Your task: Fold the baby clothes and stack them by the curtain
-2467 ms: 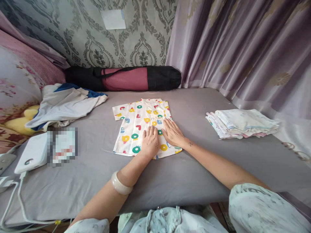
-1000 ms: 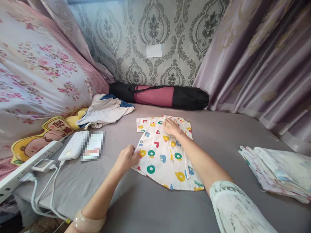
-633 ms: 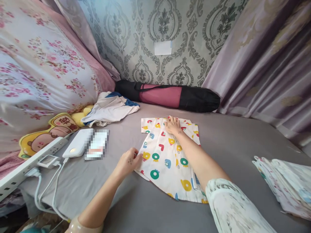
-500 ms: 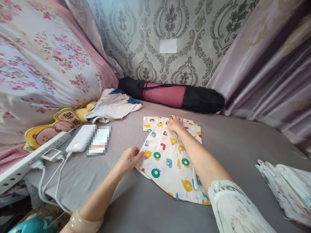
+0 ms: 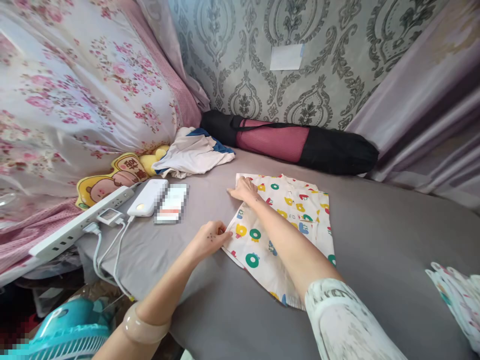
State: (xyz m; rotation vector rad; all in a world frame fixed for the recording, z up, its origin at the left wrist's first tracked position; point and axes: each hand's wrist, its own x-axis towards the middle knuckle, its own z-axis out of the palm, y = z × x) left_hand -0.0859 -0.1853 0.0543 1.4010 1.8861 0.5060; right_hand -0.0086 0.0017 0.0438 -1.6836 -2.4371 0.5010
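A small white short-sleeved shirt (image 5: 258, 250) printed with colourful letters and ducks lies flat on the grey sheet. My left hand (image 5: 210, 238) pinches the shirt's left edge near the hem between thumb and fingers. At the upper left corner, by the sleeve, my right hand (image 5: 243, 190) has its fingers curled on the cloth, the thumb pointing left past the edge. My right forearm crosses over the shirt and hides part of its middle and hem.
Left are a power strip (image 5: 80, 222), a white power bank (image 5: 148, 198), a phone (image 5: 171, 203) and a yellow plush (image 5: 108, 186). A crumpled white-and-blue garment (image 5: 195, 152) and a black-and-pink mat bag (image 5: 277, 142) lie behind. Folded clothes (image 5: 459, 300) sit right, a turquoise fan (image 5: 71, 330) lower left.
My right hand has moved left from the collar to the shirt's left sleeve corner. My left hand keeps its pinch on the edge. The camera view has turned slightly left.
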